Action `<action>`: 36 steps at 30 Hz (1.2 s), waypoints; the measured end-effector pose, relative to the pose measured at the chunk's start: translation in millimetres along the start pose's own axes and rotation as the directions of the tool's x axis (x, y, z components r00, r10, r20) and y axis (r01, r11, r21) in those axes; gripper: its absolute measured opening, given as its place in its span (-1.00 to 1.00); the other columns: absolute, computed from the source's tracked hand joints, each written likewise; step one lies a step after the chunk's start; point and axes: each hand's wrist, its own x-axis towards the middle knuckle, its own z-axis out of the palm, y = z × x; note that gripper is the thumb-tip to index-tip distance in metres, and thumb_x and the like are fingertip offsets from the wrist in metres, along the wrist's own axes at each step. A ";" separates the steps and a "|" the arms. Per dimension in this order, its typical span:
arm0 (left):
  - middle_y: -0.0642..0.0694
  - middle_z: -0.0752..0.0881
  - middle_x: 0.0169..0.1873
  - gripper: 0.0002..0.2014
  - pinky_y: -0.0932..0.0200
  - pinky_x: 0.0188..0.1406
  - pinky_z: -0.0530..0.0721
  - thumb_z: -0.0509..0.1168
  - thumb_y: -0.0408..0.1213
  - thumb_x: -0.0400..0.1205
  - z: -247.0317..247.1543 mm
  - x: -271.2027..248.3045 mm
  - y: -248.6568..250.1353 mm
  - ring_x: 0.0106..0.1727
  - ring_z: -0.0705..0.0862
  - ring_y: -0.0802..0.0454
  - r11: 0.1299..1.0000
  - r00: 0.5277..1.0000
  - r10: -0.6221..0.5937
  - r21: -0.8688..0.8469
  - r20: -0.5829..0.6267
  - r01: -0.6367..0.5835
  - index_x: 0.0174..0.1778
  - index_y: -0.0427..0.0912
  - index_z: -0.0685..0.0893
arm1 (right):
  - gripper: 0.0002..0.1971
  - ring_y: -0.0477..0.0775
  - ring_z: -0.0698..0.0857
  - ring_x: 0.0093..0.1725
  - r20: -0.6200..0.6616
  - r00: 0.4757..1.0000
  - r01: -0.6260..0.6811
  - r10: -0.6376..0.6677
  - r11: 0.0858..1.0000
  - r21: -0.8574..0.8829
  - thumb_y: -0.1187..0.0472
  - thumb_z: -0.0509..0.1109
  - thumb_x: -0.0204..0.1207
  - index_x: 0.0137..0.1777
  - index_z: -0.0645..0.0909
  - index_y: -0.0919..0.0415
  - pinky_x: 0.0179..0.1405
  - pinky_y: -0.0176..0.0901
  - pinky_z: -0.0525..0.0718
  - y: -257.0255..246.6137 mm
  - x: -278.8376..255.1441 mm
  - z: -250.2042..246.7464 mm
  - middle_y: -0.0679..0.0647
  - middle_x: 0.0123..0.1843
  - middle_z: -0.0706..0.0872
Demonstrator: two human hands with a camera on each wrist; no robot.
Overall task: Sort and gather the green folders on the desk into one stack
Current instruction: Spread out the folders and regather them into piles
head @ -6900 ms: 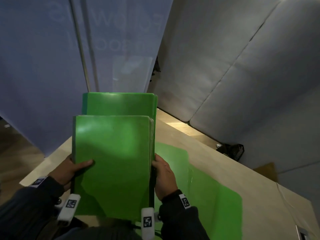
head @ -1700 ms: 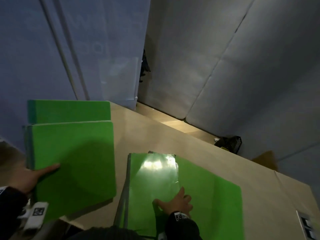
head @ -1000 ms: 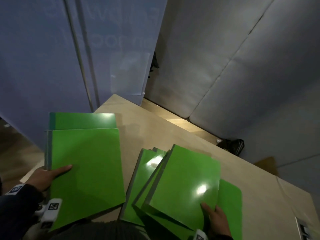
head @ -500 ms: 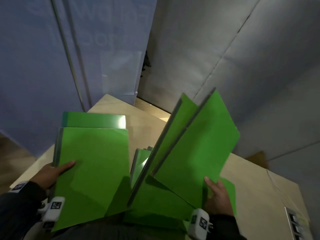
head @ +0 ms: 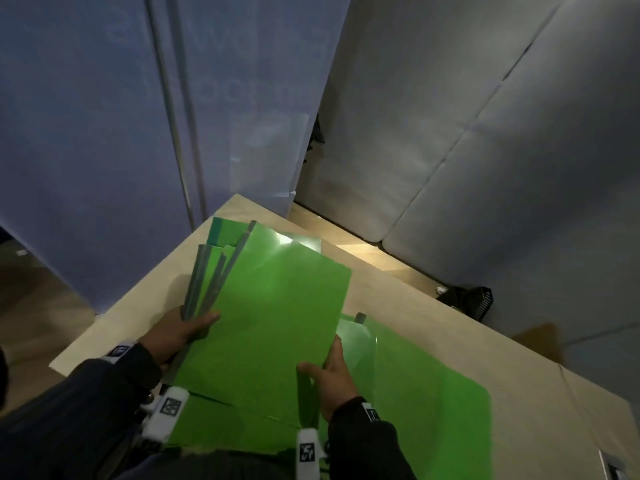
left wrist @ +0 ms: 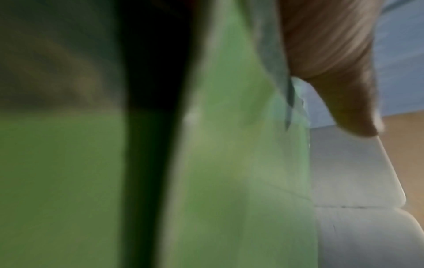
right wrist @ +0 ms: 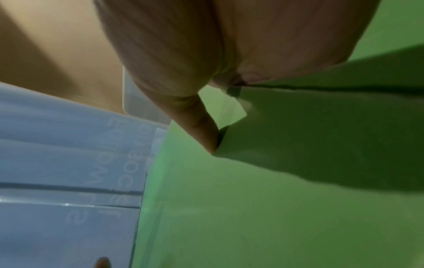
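Note:
Several green folders (head: 273, 323) lie fanned in one pile at the desk's left end, their grey spines splayed to the left. My left hand (head: 194, 327) grips the spine side, thumb on the top cover. My right hand (head: 322, 362) pinches the pile's right edge, thumb on top and fingers along the edge. A darker green folder (head: 221, 230) peeks out at the back. More green folders (head: 433, 410) lie flat on the desk to the right. The left wrist view is blurred, with a green cover (left wrist: 229, 163) beside my thumb. In the right wrist view a fingertip sits on a green cover (right wrist: 275, 217).
The light wooden desk (head: 415, 299) ends close on the left and at the back. A blue banner (head: 138, 133) and grey padded wall panels (head: 485, 168) stand behind it. A black basket (head: 474, 301) sits on the floor beyond the desk's far edge.
My right hand has swung the raised folders left and down onto the pile under my left hand. My left hand has shifted to grip their spines.

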 end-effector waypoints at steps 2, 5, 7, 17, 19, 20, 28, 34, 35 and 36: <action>-0.34 0.86 0.01 0.03 -0.36 0.19 0.72 0.77 0.16 -0.13 -3.6 0.3 -5.6 0.05 0.82 -0.37 1.000 0.999 0.002 0.009 0.037 -0.002 0.23 -0.29 0.72 | -0.07 0.01 0.54 0.33 0.026 0.997 0.076 -0.075 0.996 -0.038 0.52 0.40 0.54 0.65 0.06 -0.28 0.40 0.15 0.52 -2.1 -1.8 -0.2 -0.06 0.61 0.34; -0.33 0.86 -0.01 0.05 -0.36 0.16 0.73 0.79 0.11 -0.20 -4.7 1.0 -2.0 0.03 0.83 -0.36 0.999 0.999 0.036 0.024 0.036 -0.037 0.20 -0.32 0.72 | -0.01 0.03 0.32 0.55 0.059 0.989 0.144 -0.137 0.981 -0.128 0.52 0.40 0.53 0.73 -0.05 -0.20 0.54 0.16 0.38 -1.1 2.9 -1.3 -0.23 0.53 0.30; -0.36 0.86 -0.08 -0.04 -0.32 0.08 0.75 0.79 0.09 -0.17 -5.0 1.3 6.1 -0.06 0.84 -0.37 0.998 0.998 0.061 0.026 0.002 -0.061 0.11 -0.36 0.75 | -0.04 0.00 0.36 0.54 0.092 0.979 0.192 -0.180 0.969 -0.155 0.45 0.43 0.54 0.72 -0.03 -0.21 0.45 -0.04 0.46 -4.7 6.3 0.8 -0.29 0.45 0.38; -0.36 0.85 -0.07 -0.34 -0.42 0.12 0.72 0.70 -0.13 0.13 -56.5 5.3 -9.6 -0.05 0.81 -0.37 0.993 0.967 0.026 0.122 -0.255 0.005 0.14 -0.27 0.74 | 0.59 0.52 0.26 0.62 -0.557 0.810 -0.484 0.184 0.746 -0.457 -0.63 0.54 -0.33 0.72 -0.01 0.05 0.52 0.50 0.39 65.4 48.8 -87.3 0.33 0.68 0.20; -0.43 0.83 -0.10 -0.30 -0.43 0.09 0.73 0.69 -0.07 0.09 -69.5 4.2 -17.0 -0.07 0.81 -0.40 0.993 0.952 0.008 0.118 -0.306 0.029 0.11 -0.33 0.73 | 0.49 0.53 0.24 0.61 -0.586 0.789 -0.542 0.182 0.656 -0.525 -0.48 0.65 -0.12 0.72 -0.11 0.03 0.47 0.45 0.47 73.9 42.1 -79.9 0.32 0.67 0.15; -0.46 0.82 -0.11 -0.27 -0.47 0.08 0.72 0.68 -0.05 0.07 -76.5 4.3 -21.9 -0.07 0.81 -0.43 0.994 0.942 -0.011 0.096 -0.335 0.046 0.10 -0.36 0.73 | 0.45 0.52 0.29 0.59 -0.582 0.797 -0.535 0.161 0.635 -0.557 -0.41 0.67 -0.06 0.72 -0.12 0.04 0.42 0.40 0.52 75.3 40.1 -73.5 0.30 0.65 0.17; -0.41 0.85 -0.23 -0.43 -0.45 -0.09 0.77 0.62 -0.17 0.20 -95.7 -7.9 -35.1 -0.31 0.85 -0.33 0.987 0.914 -0.159 -0.053 -0.374 0.150 0.10 -0.36 0.75 | -0.38 0.27 0.67 0.04 -0.575 0.807 -0.272 0.134 0.948 -0.162 0.24 0.61 0.38 0.41 0.53 0.43 0.32 0.24 0.67 79.0 49.0 -99.0 0.27 0.12 0.72; -0.26 0.86 -0.34 -0.45 -0.27 -0.07 0.81 0.68 -0.10 0.24 -87.9 -9.0 -33.8 -0.24 0.82 -0.31 0.987 0.919 -0.107 0.068 -0.380 0.143 0.03 -0.33 0.73 | -0.58 0.28 0.79 0.04 -0.591 0.805 -0.036 0.047 0.999 0.030 0.13 0.45 0.55 0.29 0.64 0.43 0.19 0.23 0.75 48.0 20.6 -171.3 0.34 0.12 0.79; -0.32 0.86 -0.23 -0.33 -0.39 0.07 0.76 0.70 0.00 0.12 -87.7 -4.4 -37.0 -0.13 0.82 -0.36 0.986 0.923 -0.117 0.067 -0.367 0.151 0.05 -0.31 0.75 | -0.60 0.34 0.76 0.20 -0.566 0.819 -0.055 0.098 0.994 0.092 0.20 0.43 0.57 0.35 0.62 0.38 0.30 0.28 0.70 45.9 16.1 -171.5 0.37 0.26 0.75; -0.36 0.86 -0.15 -0.27 -0.46 0.15 0.71 0.70 0.06 0.04 -89.7 1.7 -44.0 -0.07 0.82 -0.39 0.989 0.932 -0.105 0.061 -0.348 0.134 0.04 -0.30 0.77 | -0.60 0.38 0.65 0.39 -0.559 0.819 -0.075 0.131 0.990 0.122 0.35 0.39 0.57 0.42 0.60 0.30 0.43 0.32 0.60 43.5 16.1 -165.8 0.37 0.42 0.65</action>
